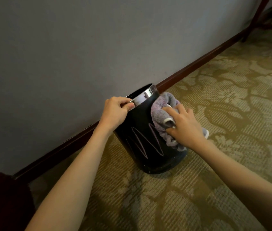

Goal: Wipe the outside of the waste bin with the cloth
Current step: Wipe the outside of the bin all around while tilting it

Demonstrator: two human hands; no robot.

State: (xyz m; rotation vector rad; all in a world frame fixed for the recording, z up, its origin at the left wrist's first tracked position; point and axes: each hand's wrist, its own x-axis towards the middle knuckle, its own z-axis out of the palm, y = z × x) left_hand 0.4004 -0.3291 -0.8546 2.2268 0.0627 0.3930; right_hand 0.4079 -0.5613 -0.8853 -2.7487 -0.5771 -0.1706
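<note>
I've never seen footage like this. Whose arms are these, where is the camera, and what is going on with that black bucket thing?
There is no machine here: these are a person's two bare arms, filmed by one wide-angle camera worn on the head and looking forward and down. That is why the arms seem to reach out from the bottom of the picture.

The black thing is a waste bin with a shiny metal band around its top. It sits on a patterned carpet, tilted toward a grey wall with a dark skirting board.

The left hand grips the bin's rim to steady it. The right hand presses a bunched greyish-purple cloth against the bin's outer side, to wipe it.
</note>
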